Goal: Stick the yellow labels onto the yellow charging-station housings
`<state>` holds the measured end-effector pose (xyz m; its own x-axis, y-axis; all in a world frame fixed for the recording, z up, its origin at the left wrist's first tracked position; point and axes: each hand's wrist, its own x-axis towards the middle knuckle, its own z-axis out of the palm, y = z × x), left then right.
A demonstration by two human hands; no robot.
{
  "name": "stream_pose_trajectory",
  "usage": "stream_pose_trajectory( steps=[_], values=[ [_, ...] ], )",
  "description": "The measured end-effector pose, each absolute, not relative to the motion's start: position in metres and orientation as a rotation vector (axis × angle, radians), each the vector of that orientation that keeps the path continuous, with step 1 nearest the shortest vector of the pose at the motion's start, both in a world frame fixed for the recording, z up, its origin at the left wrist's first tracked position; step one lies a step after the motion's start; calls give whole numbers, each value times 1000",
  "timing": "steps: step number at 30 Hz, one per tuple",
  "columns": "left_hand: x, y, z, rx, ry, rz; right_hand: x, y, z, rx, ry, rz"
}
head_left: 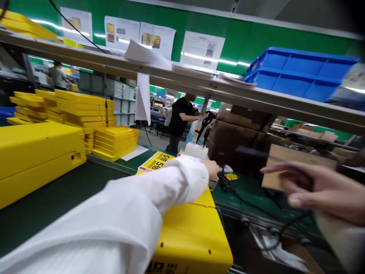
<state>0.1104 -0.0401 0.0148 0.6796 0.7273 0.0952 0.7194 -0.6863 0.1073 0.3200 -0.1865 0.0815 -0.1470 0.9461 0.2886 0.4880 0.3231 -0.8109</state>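
My left hand (210, 169) reaches out past a yellow case (194, 228), its white sleeve covering much of the case top. Its fingers are mostly hidden, beside a bundle of black cords (225, 184) and a small white object (226, 168). My right hand (313, 186), blurred by motion, is raised at the right with curled fingers. A black cable (295, 224) runs up to it and seems to lie in its grip. A dark elongated blurred object (252, 152) is just left of its fingertips. Yellow-and-white printed leaflets (156, 161) lie behind the left forearm.
A large yellow case (37, 156) stands on the dark green belt (105, 182) at left. Yellow trays (115, 140) are stacked behind it. Blue crates (299, 72) sit on the overhead shelf. Brown cartons (236, 137) and a person in black (181, 118) are beyond.
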Motion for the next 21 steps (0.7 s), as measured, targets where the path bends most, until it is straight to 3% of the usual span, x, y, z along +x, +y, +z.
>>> stream_pose_trajectory(
  steps=[2,4,11,15,21],
  values=[
    [49,-43,31,2742,1302,251,270,-169,75,-1290,-1882,1174],
    [-18,-53,34,2650,1394,373,224,-150,66,-1280,-1838,1303],
    [-162,-147,-50,1964,1596,825,116,-77,28,-1282,-2379,651],
    [-159,-187,-92,1054,1019,999,69,-60,-2,-1273,-2708,277],
    [-142,-188,-108,710,659,1049,28,-66,-21,-1300,-2910,-1]
  ],
)
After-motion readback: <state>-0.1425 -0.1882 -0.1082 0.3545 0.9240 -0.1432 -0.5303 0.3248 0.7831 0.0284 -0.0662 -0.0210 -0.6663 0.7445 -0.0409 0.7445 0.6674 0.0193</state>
